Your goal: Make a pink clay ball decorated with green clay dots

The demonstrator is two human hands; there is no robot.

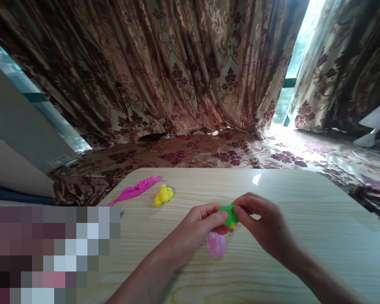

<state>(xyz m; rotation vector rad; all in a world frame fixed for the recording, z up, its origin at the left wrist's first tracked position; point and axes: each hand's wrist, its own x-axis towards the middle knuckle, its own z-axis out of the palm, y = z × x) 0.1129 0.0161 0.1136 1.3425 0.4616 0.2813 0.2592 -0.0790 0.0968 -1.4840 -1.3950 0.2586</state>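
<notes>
Over the middle of the table, a piece of green modelling clay (229,214) is pinched between both hands. My left hand (205,219) grips its left side with thumb and fingers. On its right side, the thumb and fingertips of my right hand (259,213) close on the clay. A small bit of yellow shows at the green piece's lower edge. Just below my left fingers lies a round, pale pink disc (216,245); I cannot tell what it is. My fingers partly hide the green piece.
At the table's (291,185) back left lie a yellow clay lump (164,195) and a long magenta clay strip (137,188). Patterned curtains (183,76) hang behind a cloth-covered ledge. A white lamp (376,118) stands at the far right. A blurred-out patch covers the lower left.
</notes>
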